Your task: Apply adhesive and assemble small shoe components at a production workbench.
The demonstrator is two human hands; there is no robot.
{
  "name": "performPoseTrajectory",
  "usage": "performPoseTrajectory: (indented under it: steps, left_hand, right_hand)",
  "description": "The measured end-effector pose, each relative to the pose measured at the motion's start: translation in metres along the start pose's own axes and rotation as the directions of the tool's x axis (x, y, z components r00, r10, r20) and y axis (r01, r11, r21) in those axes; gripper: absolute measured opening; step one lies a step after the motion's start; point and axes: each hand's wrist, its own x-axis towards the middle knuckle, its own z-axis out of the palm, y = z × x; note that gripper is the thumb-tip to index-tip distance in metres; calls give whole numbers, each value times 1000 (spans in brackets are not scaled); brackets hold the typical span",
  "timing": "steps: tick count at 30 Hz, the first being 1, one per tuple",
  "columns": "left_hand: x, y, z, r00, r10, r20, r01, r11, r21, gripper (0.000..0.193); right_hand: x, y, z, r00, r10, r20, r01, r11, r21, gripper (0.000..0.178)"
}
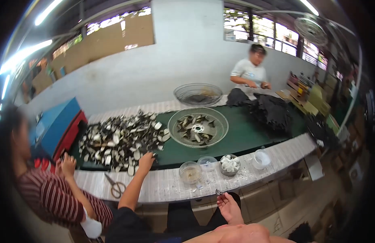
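My left hand (146,163) reaches to the near right edge of a large heap of curved dark-and-pale pieces (114,141) on the green belt. Its fingers are closed, and a small pale bit shows at the tips; what they hold is too small to make out. Closer to me, below the table's front edge, my right hand (230,208) is palm up. Its thumb and forefinger pinch a small dark piece (219,192), while the other fingers are loosely curled. Scissors (114,187) lie left of my left forearm.
A round mesh basket (223,137) holds several pieces; another basket (187,103) stands behind. Along the front ledge are clear tubs (190,173), a bowl of white pieces (230,164) and a white cup (261,159). Co-workers sit left (62,194) and stand far right (248,71), near black sheets (272,113).
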Motion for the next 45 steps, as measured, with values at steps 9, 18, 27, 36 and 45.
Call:
performPoseTrajectory:
  steps: [9,18,27,36,45]
  left_hand:
    - [27,-1,19,808,-505,303,494,302,-815,29]
    - [-38,105,-53,862,-297,411,126,-659,-741,28]
    - [-146,157,-60,628,-338,701,299,-727,-618,18]
    - [-188,228,-55,551,221,804,527,-839,-131,23]
    - [-204,237,-30,609,180,773,616,-721,-318,36]
  right_hand:
    - [12,-2,-4,999,33,-35,-34,999,-9,10]
    - [9,-11,6,998,55,-32,-52,996,78,14]
    - [2,4,21,987,155,30,-158,975,158,13]
    - [14,12,23,969,228,98,-247,921,300,16]
    - [16,7,25,987,124,105,-142,971,192,17]
